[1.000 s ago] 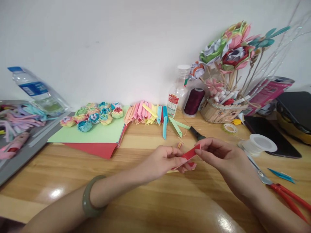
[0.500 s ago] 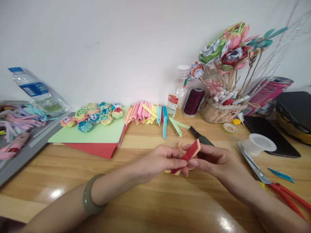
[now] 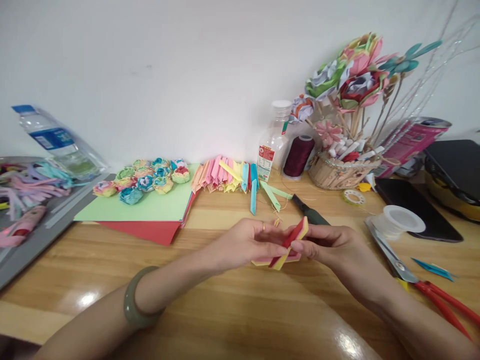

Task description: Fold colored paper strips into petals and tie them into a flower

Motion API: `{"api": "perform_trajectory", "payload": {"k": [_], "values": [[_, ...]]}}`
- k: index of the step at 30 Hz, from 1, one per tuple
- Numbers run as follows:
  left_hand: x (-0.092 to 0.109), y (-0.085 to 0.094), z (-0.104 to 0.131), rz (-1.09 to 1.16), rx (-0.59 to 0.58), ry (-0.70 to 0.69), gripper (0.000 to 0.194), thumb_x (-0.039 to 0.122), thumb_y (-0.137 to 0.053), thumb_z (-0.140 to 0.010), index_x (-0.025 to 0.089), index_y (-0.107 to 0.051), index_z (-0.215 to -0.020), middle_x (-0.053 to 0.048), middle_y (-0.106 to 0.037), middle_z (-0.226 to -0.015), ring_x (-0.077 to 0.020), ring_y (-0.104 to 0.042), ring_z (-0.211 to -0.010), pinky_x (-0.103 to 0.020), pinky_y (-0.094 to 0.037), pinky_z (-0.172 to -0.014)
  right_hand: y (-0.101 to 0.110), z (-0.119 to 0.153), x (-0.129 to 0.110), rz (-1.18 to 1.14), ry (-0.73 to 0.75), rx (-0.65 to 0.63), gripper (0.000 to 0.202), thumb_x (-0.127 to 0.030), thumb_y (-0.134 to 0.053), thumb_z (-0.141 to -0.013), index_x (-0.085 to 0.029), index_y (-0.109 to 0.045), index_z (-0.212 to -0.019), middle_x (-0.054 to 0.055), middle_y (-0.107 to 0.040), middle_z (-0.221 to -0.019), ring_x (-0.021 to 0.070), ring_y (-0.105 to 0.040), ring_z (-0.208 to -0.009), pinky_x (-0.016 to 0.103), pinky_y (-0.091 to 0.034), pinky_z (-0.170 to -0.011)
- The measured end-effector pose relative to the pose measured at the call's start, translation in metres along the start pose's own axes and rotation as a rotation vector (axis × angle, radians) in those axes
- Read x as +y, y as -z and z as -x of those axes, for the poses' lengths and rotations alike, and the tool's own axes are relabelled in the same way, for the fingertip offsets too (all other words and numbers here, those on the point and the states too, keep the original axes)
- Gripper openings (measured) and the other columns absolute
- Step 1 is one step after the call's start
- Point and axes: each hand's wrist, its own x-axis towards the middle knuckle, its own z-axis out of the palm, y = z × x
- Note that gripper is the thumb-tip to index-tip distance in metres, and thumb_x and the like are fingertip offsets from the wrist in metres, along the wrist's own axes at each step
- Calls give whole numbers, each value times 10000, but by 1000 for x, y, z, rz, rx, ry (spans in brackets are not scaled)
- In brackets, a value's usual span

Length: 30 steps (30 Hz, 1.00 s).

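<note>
Between my two hands is a small bundle of folded paper strips [image 3: 299, 231], red and pink with yellow edges, the pieces crossing each other. My left hand [image 3: 258, 245] is closed on its left side, thumb pressed on top; a ring and a green bangle show on this arm. My right hand [image 3: 322, 245] pinches the upper right part between thumb and fingers. The fingers behind the paper are partly hidden. Just beyond my hands lie pale green folded strips [image 3: 270, 196] and a dark-handled tool [image 3: 313, 212].
Folded paper pieces [image 3: 221, 175] line the wall beside paper flowers [image 3: 130, 195] on green sheets [image 3: 150, 210]. Red-handled scissors [image 3: 423, 287], a white spool [image 3: 401, 222] and a phone [image 3: 416, 210] lie right. Behind stand a bottle [image 3: 268, 150], purple thread [image 3: 299, 157] and a flower basket [image 3: 337, 175].
The folded paper has turned a little in my fingers, showing more yellow edge and a pink strip below. My right thumb has slid slightly left; both hands keep hold.
</note>
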Motion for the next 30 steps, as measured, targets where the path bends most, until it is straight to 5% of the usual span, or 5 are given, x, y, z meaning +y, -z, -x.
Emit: {"api": "perform_trajectory", "payload": {"k": [9,14,20,30], "values": [[8,-3,-4,-151,171,73,156,166,-676,-576,124,-603,-707,3,-625,-614,-99,-553,-560,-218,-409,-549,-2,-5,4,62,-9,-4,289,-424,-624,-699,-189,-687,-855,31,-705,-835,205,-635,-840,330,-489,-779],[6,20,4,-381,321,111,191,208,-675,-569,133,-601,-729,-18,-662,-704,-130,-599,-664,-226,-426,-614,7,-6,9,608,175,74,168,-321,-598,-733,-192,-644,-830,25,-649,-777,169,-594,-702,286,-466,-635],[-14,55,25,-798,450,193,217,334,-613,-612,170,-628,-753,-10,-664,-675,-156,-592,-616,-231,-394,-525,8,0,7,1008,320,-171,247,-175,-526,-766,-247,-615,-985,49,-593,-985,203,-553,-905,320,-451,-749],[-15,56,27,-985,455,199,219,354,-603,-614,193,-646,-756,-13,-656,-697,-152,-579,-641,-213,-362,-508,6,-6,18,1095,339,-164,285,-135,-458,-797,-255,-615,-1001,53,-601,-955,204,-554,-892,331,-459,-741]]}}
